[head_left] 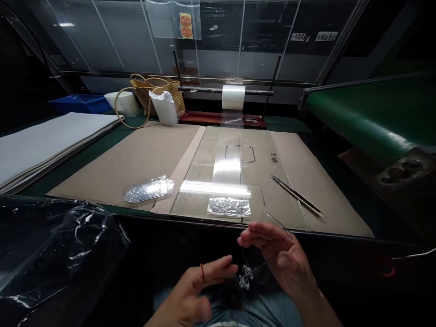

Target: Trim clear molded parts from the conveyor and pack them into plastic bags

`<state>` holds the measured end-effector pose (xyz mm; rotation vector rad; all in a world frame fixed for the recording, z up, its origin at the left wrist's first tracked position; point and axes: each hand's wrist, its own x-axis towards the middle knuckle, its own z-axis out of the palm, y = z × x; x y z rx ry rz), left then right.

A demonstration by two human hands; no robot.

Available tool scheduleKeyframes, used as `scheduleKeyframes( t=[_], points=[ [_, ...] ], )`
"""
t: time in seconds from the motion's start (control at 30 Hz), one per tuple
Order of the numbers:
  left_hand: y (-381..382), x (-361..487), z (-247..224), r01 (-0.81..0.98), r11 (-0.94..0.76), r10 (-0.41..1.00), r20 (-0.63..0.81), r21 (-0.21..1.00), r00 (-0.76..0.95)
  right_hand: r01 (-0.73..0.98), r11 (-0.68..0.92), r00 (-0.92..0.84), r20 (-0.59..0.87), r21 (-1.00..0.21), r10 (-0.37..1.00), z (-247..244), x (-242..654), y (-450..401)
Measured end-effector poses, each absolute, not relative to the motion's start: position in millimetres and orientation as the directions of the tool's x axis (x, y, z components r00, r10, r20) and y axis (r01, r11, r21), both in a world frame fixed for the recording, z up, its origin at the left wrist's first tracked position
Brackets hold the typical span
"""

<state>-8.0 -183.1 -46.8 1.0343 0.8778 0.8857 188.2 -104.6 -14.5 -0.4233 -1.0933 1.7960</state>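
Note:
My left hand (199, 288) is low in the middle, its fingers stretched towards the right and its thumb apart; nothing shows in its grasp. To its right my right hand (279, 254) is raised at the table's front edge, fingers extended and thumb apart. Between the hands, above my lap, is a clear, shiny plastic piece (245, 277) with round shapes; whether it touches either hand is unclear. Ahead, a clear film strip (227, 159) runs from a roll (233, 97) over a glass-like sheet (204, 156). A crinkled clear packet (229, 206) lies at its near end.
Clear packets (149, 189) are stacked on brown board (136, 154) at the left. Two thin pointed tools (298, 196) lie on the right. Black plastic (57, 259) fills the lower left. Behind are a wicker bag (177, 95), a white container (165, 109) and a green belt (374, 113).

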Motion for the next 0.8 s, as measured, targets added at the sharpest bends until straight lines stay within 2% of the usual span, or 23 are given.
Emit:
scheduleKeyframes(
  t=[0.03, 0.1, 0.17, 0.23, 0.3, 0.37, 0.47, 0.53, 0.57, 0.63, 0.7, 0.77, 0.8],
  points=[
    [-181.4, -7.1, -43.5, -0.027, 0.168, 0.935, -0.151, 0.985, 0.32, -0.525, -0.097, -0.448, 0.177, -0.845, 0.876, -14.9, 187.9, -105.6],
    [-180.5, 0.1, -40.5, 0.264, 0.006, 0.971, -0.069, 0.964, 0.229, -0.507, -0.035, -0.382, 0.188, -0.861, 0.905, -16.5, 186.4, -108.0],
    [-181.0, 10.8, -41.6, 0.429, -0.16, 0.98, 0.093, 0.889, 0.173, -0.525, -0.015, -0.354, 0.202, -0.851, 0.913, -18.0, 185.5, -110.5],
    [-181.8, 20.4, -44.6, 0.509, -0.294, 0.956, 0.261, 0.809, 0.138, -0.547, -0.03, -0.376, 0.213, -0.836, 0.902, -18.6, 185.9, -112.3],
    [-183.6, 27.3, -47.0, 0.532, -0.36, 0.928, 0.352, 0.766, 0.121, -0.567, -0.047, -0.384, 0.213, -0.823, 0.899, -18.4, 186.6, -113.6],
    [-187.0, 33.0, -47.1, 0.499, -0.356, 0.924, 0.376, 0.79, 0.064, -0.607, -0.065, -0.333, 0.179, -0.792, 0.926, -17.6, 185.5, -114.9],
    [-192.0, 40.6, -42.9, 0.335, -0.346, 0.914, 0.396, 0.876, -0.091, -0.678, -0.136, -0.258, 0.06, -0.723, 0.964, -14.6, 180.0, -118.3],
    [-191.6, 42.3, -38.3, 0.258, -0.372, 0.9, 0.415, 0.892, -0.136, -0.689, -0.169, -0.245, 0.007, -0.705, 0.969, -10.7, 178.2, -121.0],
    [-189.9, 41.4, -36.1, 0.267, -0.385, 0.896, 0.427, 0.883, -0.118, -0.69, -0.144, -0.226, 0.022, -0.71, 0.974, -8.1, 179.3, -122.0],
    [-184.5, 36.5, -33.6, 0.36, -0.404, 0.898, 0.439, 0.841, -0.018, -0.651, -0.021, -0.207, 0.152, -0.759, 0.966, -2.0, 186.1, -123.0],
    [-179.2, 31.1, -35.4, 0.458, -0.414, 0.907, 0.399, 0.787, 0.134, -0.501, 0.095, -0.303, 0.277, -0.86, 0.912, 3.8, 196.5, -122.5],
    [-176.6, 30.0, -41.3, 0.485, -0.453, 0.892, 0.388, 0.748, 0.233, -0.341, 0.136, -0.416, 0.279, -0.93, 0.865, 7.5, 205.3, -120.4],
    [-176.6, 31.6, -45.2, 0.486, -0.464, 0.885, 0.408, 0.741, 0.224, -0.3, 0.112, -0.438, 0.242, -0.947, 0.866, 8.3, 208.0, -118.8]
  ],
)
